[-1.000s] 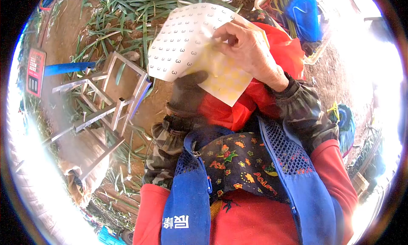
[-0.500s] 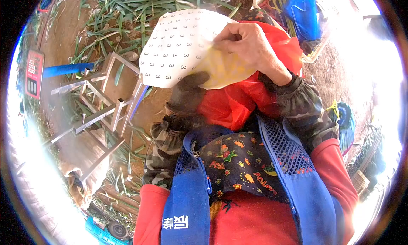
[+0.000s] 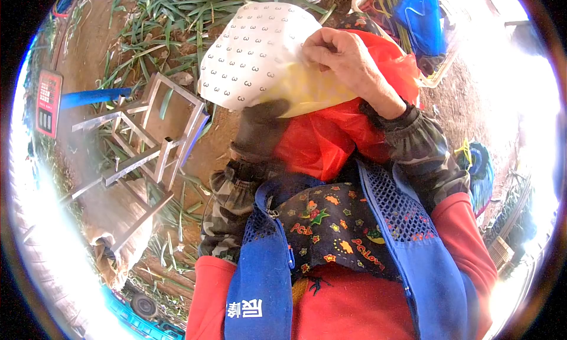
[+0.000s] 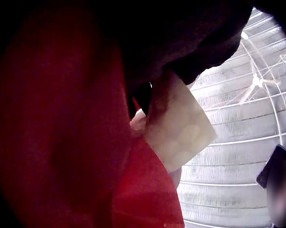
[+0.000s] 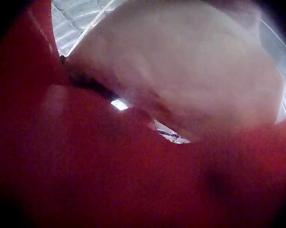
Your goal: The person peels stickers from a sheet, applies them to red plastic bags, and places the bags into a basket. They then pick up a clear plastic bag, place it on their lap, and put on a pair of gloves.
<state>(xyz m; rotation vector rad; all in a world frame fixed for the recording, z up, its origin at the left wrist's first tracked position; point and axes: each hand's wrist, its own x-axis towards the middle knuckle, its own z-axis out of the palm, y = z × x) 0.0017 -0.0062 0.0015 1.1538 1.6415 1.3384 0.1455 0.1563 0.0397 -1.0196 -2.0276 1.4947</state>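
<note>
left hand (image 3: 260, 130) (gloved) grips sticker sheet (image 3: 254, 51) lower edge; right hand (image 3: 348, 59) pinches upper-right edge; red bag (image 3: 331, 145) beneath, metal stool (image 3: 147, 133) well apart.

I work on a farm plot under a ribbed plastic tunnel roof (image 4: 233, 142), with bare dirt ground (image 3: 88, 51), strewn long green leaves (image 3: 171, 15) and a blue crate (image 3: 422, 18).

Paper, thin plastic, cloth and bare metal
Matt white paper sheet (image 3: 254, 51) with smooth yellow backing; glossy, crinkled red plastic bag (image 3: 331, 139); dark matt cloth glove (image 3: 260, 130); dull grey metal frame (image 3: 147, 139); blue mesh cloth vest (image 3: 407, 222).
</note>
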